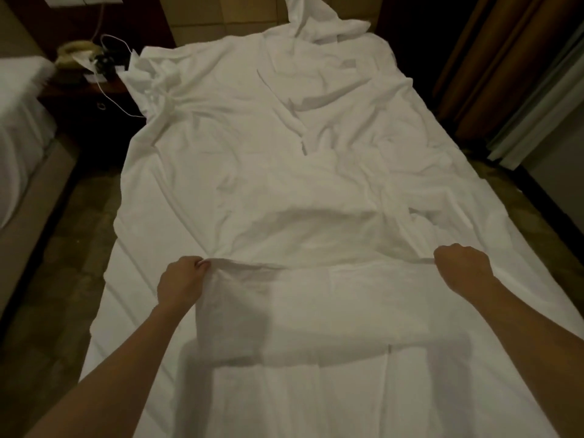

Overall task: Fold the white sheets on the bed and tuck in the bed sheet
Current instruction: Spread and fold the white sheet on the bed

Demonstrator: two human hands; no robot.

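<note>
1. A white sheet (284, 147) lies rumpled across the bed (132, 311), creased most toward the far end, where one corner rises against the headboard (227, 14).
2. The left hand (181, 281) has its fingers curled round the sheet's near edge, pinching a gathered fold.
3. The right hand (463, 265) is closed on the same edge further right, and the cloth runs taut between the two hands.
4. Below the hands a strip of sheet hangs down toward the person, over the smooth bed sheet (316, 399) covering the mattress.
5. Left of the bed stands a dark nightstand (94, 99) with a telephone (76, 53) and a white cable (104, 90) on it.
6. Brown curtains (493, 58) hang on the right.
</note>
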